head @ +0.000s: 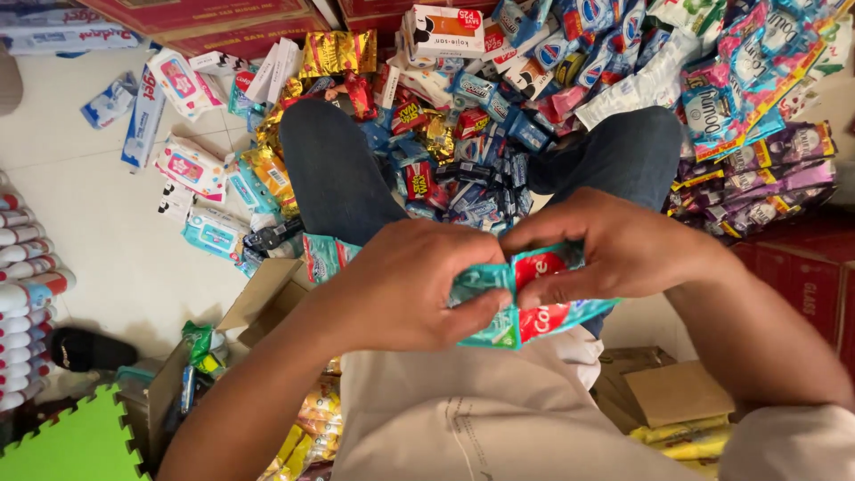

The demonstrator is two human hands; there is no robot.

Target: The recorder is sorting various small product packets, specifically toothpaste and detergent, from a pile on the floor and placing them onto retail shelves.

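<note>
Both my hands meet in front of my lap on a strip of small teal and red sachets (525, 298). My left hand (401, 285) pinches the strip's left end between thumb and fingers. My right hand (614, 249) grips the right end from above. The strip is folded or bunched between them. My knees in dark jeans (338, 169) show beyond the hands.
A large heap of coloured sachets and packets (481, 116) covers the floor ahead. Purple sachet strips (766, 187) lie at right, wipes packs (191, 165) at left. An open cardboard box (267, 298) sits by my left leg, a green foam mat (76, 445) at bottom left.
</note>
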